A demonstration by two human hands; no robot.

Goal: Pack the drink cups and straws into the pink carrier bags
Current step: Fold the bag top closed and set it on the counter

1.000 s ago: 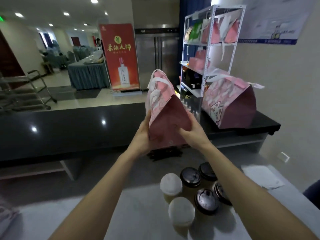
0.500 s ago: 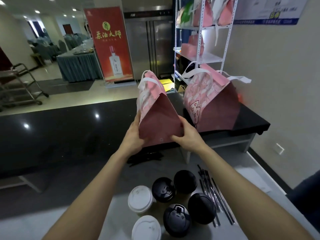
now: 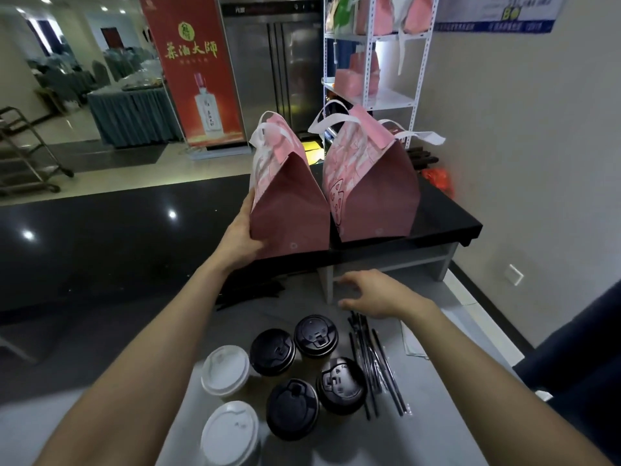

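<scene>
Two pink carrier bags stand side by side on the black counter (image 3: 437, 223). My left hand (image 3: 240, 237) grips the lower left corner of the nearer bag (image 3: 289, 210); the second bag (image 3: 373, 193) stands to its right with white handles up. My right hand (image 3: 376, 292) hovers with fingers apart above the grey table, holding nothing, just beyond a bundle of black wrapped straws (image 3: 376, 361). Several lidded cups stand in a cluster below: black-lidded ones (image 3: 316, 334) and two white-lidded ones (image 3: 225, 369).
A white metal shelf (image 3: 373, 62) with more pink bags stands behind the counter. More dark straws (image 3: 248, 292) lie under the counter's edge. A white napkin (image 3: 411, 341) lies right of the straws. A red banner (image 3: 195, 68) stands beyond.
The bag came down onto the counter beside the second bag. My right hand let go of it and dropped toward the table near the straws. My left hand still holds the bag.
</scene>
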